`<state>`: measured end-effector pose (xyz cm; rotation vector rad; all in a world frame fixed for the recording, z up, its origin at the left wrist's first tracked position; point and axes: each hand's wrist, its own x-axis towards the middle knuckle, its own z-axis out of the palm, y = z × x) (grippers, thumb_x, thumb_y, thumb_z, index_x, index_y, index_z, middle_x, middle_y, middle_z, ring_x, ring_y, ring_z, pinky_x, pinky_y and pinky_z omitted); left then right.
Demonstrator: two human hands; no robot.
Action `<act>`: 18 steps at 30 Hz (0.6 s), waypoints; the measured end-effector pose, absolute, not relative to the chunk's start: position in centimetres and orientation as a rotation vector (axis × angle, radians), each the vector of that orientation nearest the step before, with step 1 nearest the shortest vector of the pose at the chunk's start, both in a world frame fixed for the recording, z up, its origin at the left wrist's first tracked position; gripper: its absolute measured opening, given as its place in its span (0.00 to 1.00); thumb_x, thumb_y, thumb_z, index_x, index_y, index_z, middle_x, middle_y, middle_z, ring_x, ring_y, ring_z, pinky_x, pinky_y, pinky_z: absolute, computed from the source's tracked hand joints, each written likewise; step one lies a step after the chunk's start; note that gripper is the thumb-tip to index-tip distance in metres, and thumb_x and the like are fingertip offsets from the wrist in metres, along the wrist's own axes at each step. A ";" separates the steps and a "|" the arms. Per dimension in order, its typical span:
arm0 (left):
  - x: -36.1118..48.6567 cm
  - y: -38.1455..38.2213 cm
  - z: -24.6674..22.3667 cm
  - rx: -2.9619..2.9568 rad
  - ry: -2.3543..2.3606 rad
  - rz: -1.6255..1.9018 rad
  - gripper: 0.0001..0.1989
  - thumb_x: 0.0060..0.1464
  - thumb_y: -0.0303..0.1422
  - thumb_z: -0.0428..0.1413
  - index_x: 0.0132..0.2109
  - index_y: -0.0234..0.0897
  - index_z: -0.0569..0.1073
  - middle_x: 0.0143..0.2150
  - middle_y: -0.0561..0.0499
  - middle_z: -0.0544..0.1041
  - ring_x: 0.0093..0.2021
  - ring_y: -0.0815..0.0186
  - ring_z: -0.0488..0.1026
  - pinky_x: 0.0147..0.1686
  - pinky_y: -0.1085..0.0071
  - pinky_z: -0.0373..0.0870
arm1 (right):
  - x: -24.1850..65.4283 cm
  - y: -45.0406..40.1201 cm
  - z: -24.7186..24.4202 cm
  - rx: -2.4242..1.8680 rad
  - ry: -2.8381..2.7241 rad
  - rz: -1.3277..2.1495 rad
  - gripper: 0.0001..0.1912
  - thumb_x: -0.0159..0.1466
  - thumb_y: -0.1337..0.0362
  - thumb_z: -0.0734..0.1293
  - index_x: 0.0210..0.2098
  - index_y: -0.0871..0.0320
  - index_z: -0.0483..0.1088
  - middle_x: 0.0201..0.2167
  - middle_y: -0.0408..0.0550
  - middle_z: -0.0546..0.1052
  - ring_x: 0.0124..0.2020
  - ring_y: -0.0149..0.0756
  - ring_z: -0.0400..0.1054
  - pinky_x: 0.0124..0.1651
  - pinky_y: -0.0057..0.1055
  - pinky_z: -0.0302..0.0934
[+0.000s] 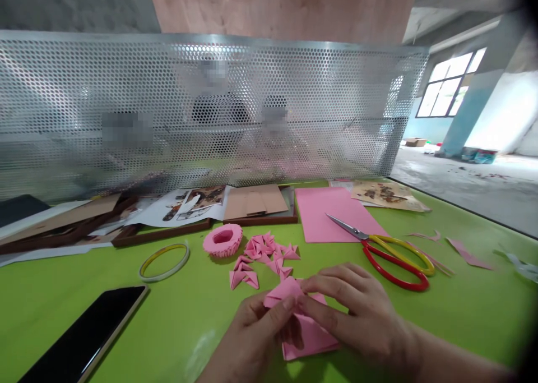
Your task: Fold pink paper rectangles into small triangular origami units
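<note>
A small piece of pink paper (281, 291), partly folded, is held up between my two hands near the front of the table. My left hand (257, 330) pinches it with the thumb on top. My right hand (357, 310) grips its right side with thumb and fingers. Beneath them lies more pink paper (313, 341), partly covered by the hands. Just beyond are several folded pink paper pieces (269, 251) in a loose pile. A pink ring (222, 240) made of interlocked folded pieces sits left of that pile.
Scissors (378, 248) with red and yellow handles rest partly on a pink sheet (323, 215). A tape roll (163, 262) and a phone (84, 335) lie on the left. Paper scraps (468, 254) are at right. Frames and cardboard (256, 201) line a perforated metal screen (328, 114), with people behind it.
</note>
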<state>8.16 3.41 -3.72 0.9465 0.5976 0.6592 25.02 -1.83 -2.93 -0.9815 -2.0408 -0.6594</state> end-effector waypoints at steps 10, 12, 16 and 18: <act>8.0 3.5 -3.7 0.967 0.641 0.641 0.13 0.44 0.38 0.62 0.22 0.32 0.76 0.19 0.52 0.71 0.22 0.71 0.63 0.26 0.73 0.59 | 25.2 -2.1 -3.0 -0.952 -2.043 -0.585 0.08 0.64 0.69 0.62 0.35 0.57 0.73 0.35 0.45 0.78 0.37 0.34 0.69 0.39 0.30 0.62; 8.0 3.5 -3.9 0.961 0.644 0.654 0.11 0.44 0.37 0.63 0.24 0.32 0.77 0.19 0.52 0.72 0.22 0.70 0.64 0.26 0.73 0.59 | 25.2 -2.2 -3.0 -0.963 -2.037 -0.598 0.08 0.64 0.69 0.62 0.34 0.57 0.73 0.36 0.45 0.78 0.37 0.35 0.68 0.39 0.31 0.62; 8.1 3.6 -3.9 0.975 0.632 0.655 0.10 0.44 0.36 0.63 0.23 0.32 0.77 0.19 0.52 0.72 0.22 0.71 0.64 0.26 0.73 0.59 | 25.3 -2.3 -3.0 -0.967 -2.053 -0.586 0.08 0.65 0.68 0.61 0.36 0.56 0.72 0.36 0.46 0.78 0.39 0.37 0.67 0.40 0.32 0.62; 8.1 3.5 -3.9 0.981 0.628 0.657 0.11 0.45 0.36 0.62 0.23 0.31 0.77 0.19 0.52 0.72 0.22 0.71 0.63 0.27 0.74 0.59 | 25.3 -2.3 -3.1 -0.954 -2.069 -0.569 0.08 0.65 0.68 0.61 0.36 0.57 0.72 0.36 0.47 0.77 0.39 0.37 0.67 0.40 0.32 0.62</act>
